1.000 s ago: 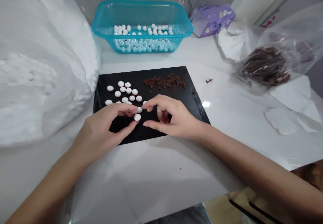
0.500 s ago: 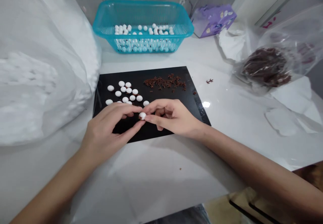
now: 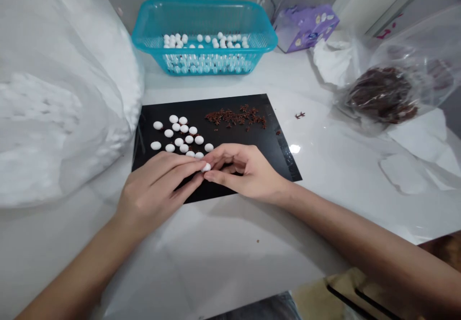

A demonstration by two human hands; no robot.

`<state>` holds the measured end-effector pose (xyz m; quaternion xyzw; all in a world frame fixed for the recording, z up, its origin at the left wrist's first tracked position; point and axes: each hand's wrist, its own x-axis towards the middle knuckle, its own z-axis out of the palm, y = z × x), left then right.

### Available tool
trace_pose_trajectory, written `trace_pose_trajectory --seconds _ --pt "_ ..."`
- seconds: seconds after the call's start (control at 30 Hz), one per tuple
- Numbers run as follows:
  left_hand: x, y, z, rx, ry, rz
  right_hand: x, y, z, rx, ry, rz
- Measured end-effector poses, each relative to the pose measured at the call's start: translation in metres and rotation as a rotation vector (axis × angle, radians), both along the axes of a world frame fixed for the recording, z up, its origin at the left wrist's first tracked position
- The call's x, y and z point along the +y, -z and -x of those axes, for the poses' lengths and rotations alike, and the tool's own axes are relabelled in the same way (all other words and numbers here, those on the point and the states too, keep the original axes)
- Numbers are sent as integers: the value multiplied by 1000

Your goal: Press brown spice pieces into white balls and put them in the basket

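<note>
Between the fingertips of my left hand [image 3: 158, 185] and my right hand [image 3: 245, 173] is a small white ball [image 3: 206, 167]; both hands pinch it, and the fingers partly cover it. This happens low over the front part of a black board [image 3: 281, 152]. Several more white balls [image 3: 189, 140] lie on the board just behind my left hand, some with reddish-brown bits beneath. A scatter of small reddish-brown star-shaped pieces [image 3: 237, 116] rests on the board's back right, beyond my right hand.
A turquoise basket [image 3: 205, 4] holding several white balls stands at the back. Beside it is a purple box [image 3: 306, 28]. A large white bag [image 3: 61, 94] bulges at left. On the right lie a clear bag with brown contents [image 3: 383, 94] and a stray star-shaped piece [image 3: 300, 115].
My left fingers have closed in further around the ball, and its brown-marked side no longer shows. My left hand has dropped slightly, uncovering more balls behind it.
</note>
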<state>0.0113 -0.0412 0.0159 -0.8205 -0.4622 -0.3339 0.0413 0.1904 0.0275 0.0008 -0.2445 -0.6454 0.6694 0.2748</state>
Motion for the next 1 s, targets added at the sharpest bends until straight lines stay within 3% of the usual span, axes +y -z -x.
trace_pose_trajectory --seconds 0.17,0.53,0.73,0.8,0.93,1.0 --pt "0 -2 -1 -66 49 0 1 0 -1 36 -31 44" --pt "-1 0 0 -45 49 14 -1 -3 0 -27 -9 -40" --pt "7 -4 16 225 -9 10 11 -5 -4 -156 -32 -134" --pt "9 -7 23 306 -52 -1 21 -4 -9 -242 66 -250" --pt "13 -11 37 376 -85 -66 38 -1 -20 -520 424 -675" --pt "13 -9 40 408 -103 -61 42 -1 -23 -636 536 -771"
